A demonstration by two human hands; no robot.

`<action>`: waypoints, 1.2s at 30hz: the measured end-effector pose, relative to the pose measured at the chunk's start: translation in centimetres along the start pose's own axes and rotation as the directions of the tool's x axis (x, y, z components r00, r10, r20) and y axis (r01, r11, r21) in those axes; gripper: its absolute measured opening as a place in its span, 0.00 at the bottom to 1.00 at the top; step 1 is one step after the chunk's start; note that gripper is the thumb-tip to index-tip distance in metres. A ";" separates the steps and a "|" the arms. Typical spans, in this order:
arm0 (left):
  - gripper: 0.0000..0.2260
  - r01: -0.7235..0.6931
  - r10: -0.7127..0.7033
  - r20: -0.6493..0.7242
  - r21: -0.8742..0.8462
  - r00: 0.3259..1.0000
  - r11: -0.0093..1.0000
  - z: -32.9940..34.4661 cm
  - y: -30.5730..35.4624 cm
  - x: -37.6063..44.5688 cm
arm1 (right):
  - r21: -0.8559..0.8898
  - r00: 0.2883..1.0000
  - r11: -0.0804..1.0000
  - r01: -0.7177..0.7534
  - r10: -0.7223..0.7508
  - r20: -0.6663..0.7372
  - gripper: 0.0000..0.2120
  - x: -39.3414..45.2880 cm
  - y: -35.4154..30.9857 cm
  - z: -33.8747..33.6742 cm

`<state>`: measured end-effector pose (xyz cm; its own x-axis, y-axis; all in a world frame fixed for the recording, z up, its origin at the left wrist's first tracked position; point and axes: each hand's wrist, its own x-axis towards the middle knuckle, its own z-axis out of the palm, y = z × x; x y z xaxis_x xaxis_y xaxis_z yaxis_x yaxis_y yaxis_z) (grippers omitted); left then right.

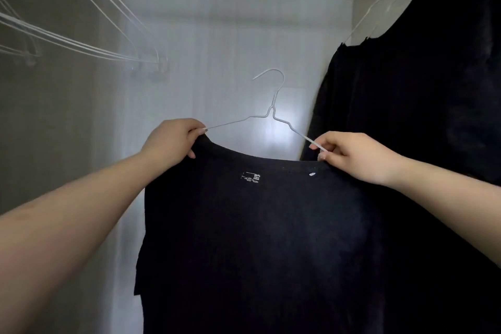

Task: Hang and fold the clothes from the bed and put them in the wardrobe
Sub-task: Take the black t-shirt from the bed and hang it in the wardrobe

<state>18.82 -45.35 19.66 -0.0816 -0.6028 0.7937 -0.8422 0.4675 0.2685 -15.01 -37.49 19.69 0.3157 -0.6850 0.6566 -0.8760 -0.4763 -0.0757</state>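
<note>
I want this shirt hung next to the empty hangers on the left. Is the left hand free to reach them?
Probably not yet. The left hand grips the shirt collar and white hanger; the empty hangers hang up left, open air between.

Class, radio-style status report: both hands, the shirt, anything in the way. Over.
Left hand and right hand grip shirt collar and hanger ends. Dark shirt on white wire hanger, hook free. Dark hung garment close on the right.

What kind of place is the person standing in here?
Most likely the inside of a wardrobe or closet: empty white wire hangers hang overhead, a dark garment already hangs at the right, and both hands hold a black shirt on a hanger.
</note>
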 end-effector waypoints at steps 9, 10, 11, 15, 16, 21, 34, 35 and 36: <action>0.08 -0.003 -0.053 -0.115 -0.439 0.992 0.899 1.4 4.9 4.6 | 0.121 0.966 0.991 -0.051 0.079 -0.245 0.08 1.4 -0.9 -7.2; 0.09 0.002 -0.083 -0.128 -0.533 0.988 0.846 1.5 5.9 5.1 | 0.123 0.962 0.991 -0.055 0.086 -0.259 0.08 1.6 -0.9 -8.1; 0.12 0.006 -0.104 -0.127 -0.605 0.986 0.796 1.6 6.9 5.5 | 0.120 0.959 0.991 -0.063 0.093 -0.268 0.08 1.9 -0.8 -8.8; 0.23 -0.030 -0.069 -0.116 -0.689 0.991 0.724 1.3 11.5 6.8 | 0.109 0.927 0.990 -0.090 0.123 -0.355 0.07 3.4 -0.8 -12.1; 0.24 -0.033 -0.061 -0.110 -0.698 0.992 0.715 1.2 12.7 6.9 | 0.130 0.914 0.987 -0.097 0.140 -0.381 0.07 3.7 -0.9 -13.0; 0.24 -0.044 0.062 -0.007 -0.785 0.998 0.618 1.3 18.8 6.9 | 0.319 0.853 0.935 -0.158 0.291 -0.433 0.09 5.4 -1.3 -16.5; 0.20 0.014 0.377 0.128 -0.956 0.917 0.292 3.6 30.9 7.0 | 0.616 0.716 0.765 -0.185 0.535 -0.449 0.05 9.1 -0.7 -24.6; 0.20 0.014 0.377 0.125 -0.959 0.918 0.282 3.6 31.2 7.2 | 0.607 0.709 0.769 -0.199 0.541 -0.452 0.05 9.5 -0.5 -24.8; 0.20 0.017 0.375 0.124 -0.961 0.919 0.275 3.6 31.5 7.3 | 0.598 0.705 0.772 -0.213 0.546 -0.454 0.06 9.8 -0.2 -25.0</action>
<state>-10.26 -37.34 31.91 -0.4572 -0.4582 0.7622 0.2790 0.7399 0.6121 -20.87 -30.33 44.92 -0.4210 -0.4926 0.7617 -0.5257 -0.5518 -0.6474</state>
